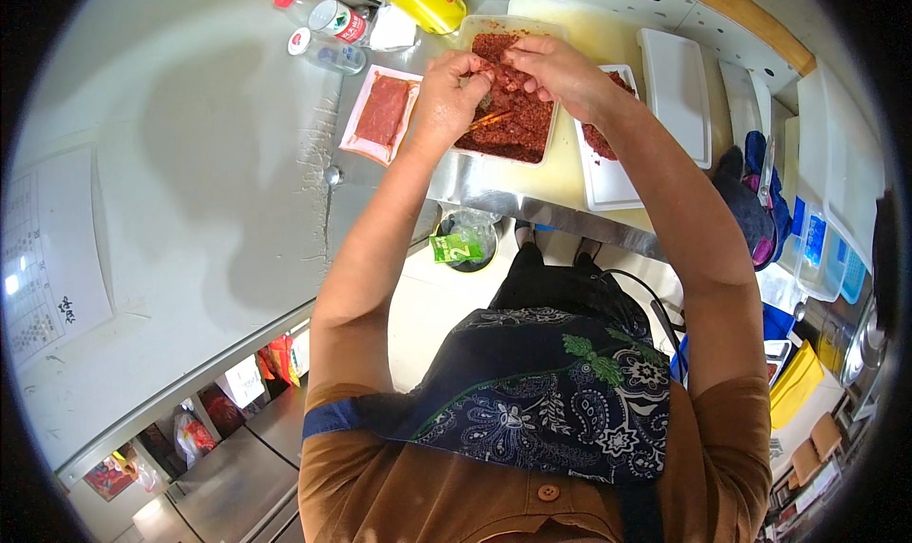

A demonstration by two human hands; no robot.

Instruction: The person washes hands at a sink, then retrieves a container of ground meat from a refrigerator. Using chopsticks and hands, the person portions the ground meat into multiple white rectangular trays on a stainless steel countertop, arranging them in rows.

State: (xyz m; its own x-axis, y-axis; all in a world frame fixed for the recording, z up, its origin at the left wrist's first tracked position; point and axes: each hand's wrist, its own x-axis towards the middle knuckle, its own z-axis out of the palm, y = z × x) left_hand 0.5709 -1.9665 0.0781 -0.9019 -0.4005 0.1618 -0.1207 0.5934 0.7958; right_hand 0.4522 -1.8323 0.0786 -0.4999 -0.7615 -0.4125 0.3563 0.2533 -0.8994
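Both my hands are over a clear plastic tub [561, 133] filled with a dark red, coarse seasoning mix [509, 142]. My left hand [454, 90] pinches one end of a red-coated strip of what looks like meat [502, 78]. With the thumb and fingers of my right hand [554, 74] I grip its other end. Some thin orange-brown sticks [491, 120] show in the tub, partly below the strip. Left of the tub, a slab of raw meat [385, 112] lies on a pink-white tray [355, 138]. Right of it, a white tray [611, 187] carries red-coated pieces [600, 141], partly hidden by my right forearm.
Plastic bottles [328, 51] and a yellow container [420, 1] stand at the back left. A white lid or tray [677, 97] rests on the cutting board [581, 26]. Scissors [767, 172] lie on dark cloth at right. Below the counter is a lined bin [467, 240].
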